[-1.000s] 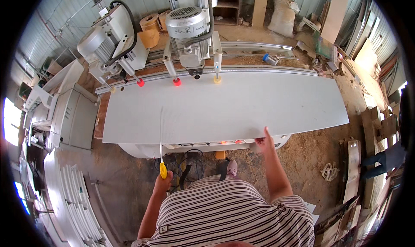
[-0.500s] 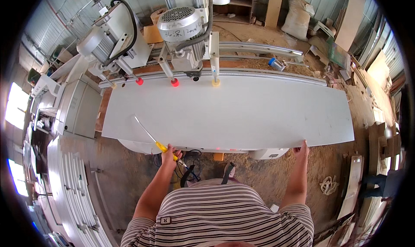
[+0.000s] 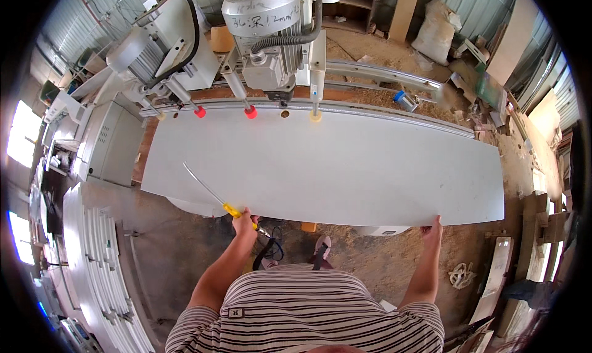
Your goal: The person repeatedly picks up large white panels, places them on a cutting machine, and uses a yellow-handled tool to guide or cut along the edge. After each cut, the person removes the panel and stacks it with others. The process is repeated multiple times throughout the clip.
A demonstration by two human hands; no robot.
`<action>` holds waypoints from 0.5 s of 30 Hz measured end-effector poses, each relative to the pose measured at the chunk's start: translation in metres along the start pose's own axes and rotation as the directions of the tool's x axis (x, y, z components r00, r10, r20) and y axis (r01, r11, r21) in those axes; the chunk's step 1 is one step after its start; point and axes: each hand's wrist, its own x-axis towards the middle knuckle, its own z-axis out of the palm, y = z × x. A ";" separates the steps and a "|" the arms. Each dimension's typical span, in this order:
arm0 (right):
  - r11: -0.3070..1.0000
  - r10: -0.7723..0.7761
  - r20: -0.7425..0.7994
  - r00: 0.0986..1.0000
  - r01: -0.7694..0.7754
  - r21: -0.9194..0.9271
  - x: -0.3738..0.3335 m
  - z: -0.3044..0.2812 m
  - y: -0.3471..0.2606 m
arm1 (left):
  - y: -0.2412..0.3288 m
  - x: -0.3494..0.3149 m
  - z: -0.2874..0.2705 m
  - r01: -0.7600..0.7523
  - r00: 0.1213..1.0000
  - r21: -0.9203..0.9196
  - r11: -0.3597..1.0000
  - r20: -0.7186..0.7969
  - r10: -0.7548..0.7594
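Observation:
A long white panel (image 3: 320,168) lies across the drilling machine in front of me. Two round holes show along its far edge, one of them a dark hole (image 3: 284,114) below the drill head. My left hand (image 3: 245,222) is wrapped round a yellow air blow gun (image 3: 232,210), whose thin metal nozzle points over the panel to the far left. That hand is at the panel's near edge; whether it touches the board I cannot tell. Near the right end, my right hand (image 3: 432,231) grips the near edge, thumb on top and fingers partly hidden underneath.
Silver motors (image 3: 262,10) and rods with red pads (image 3: 250,112) and yellow pads stand over the far edge. A metal rail (image 3: 394,120) runs behind the panel. White boards (image 3: 98,260) are stacked at left. Cables (image 3: 277,245) hang by my feet; wood dust covers the floor.
The panel's right part has swung toward me, with my right hand on it. A hole now shows below the drill head. My left hand keeps the blow gun; the view has shifted slightly.

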 end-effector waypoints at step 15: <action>0.994 0.110 0.071 0.991 -0.110 0.000 -0.173 0.173 0.132 | 0.102 0.143 -0.117 -0.240 0.968 -0.074 0.968 -0.090 0.233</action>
